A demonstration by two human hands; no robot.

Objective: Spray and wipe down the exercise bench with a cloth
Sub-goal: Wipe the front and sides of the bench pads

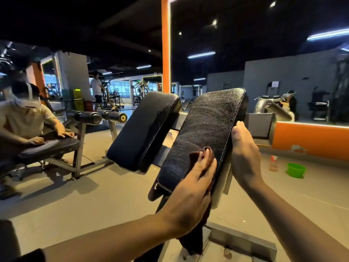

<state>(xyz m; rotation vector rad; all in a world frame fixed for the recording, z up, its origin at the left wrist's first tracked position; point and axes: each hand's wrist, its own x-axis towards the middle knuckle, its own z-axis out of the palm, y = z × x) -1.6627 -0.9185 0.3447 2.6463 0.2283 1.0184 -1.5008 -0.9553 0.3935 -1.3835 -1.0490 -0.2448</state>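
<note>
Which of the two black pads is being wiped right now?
The right-hand pad: the left hand presses a brown cloth on it while the right hand grips its edge. The left-hand pad is untouched.

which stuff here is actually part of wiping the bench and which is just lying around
In use:
- right pad of the bench, being wiped
- brown cloth under the left hand
- right hand steadying the pad's edge
- spray bottle on the floor

Just lying about:
- green bowl
- left pad
- mirror
</note>
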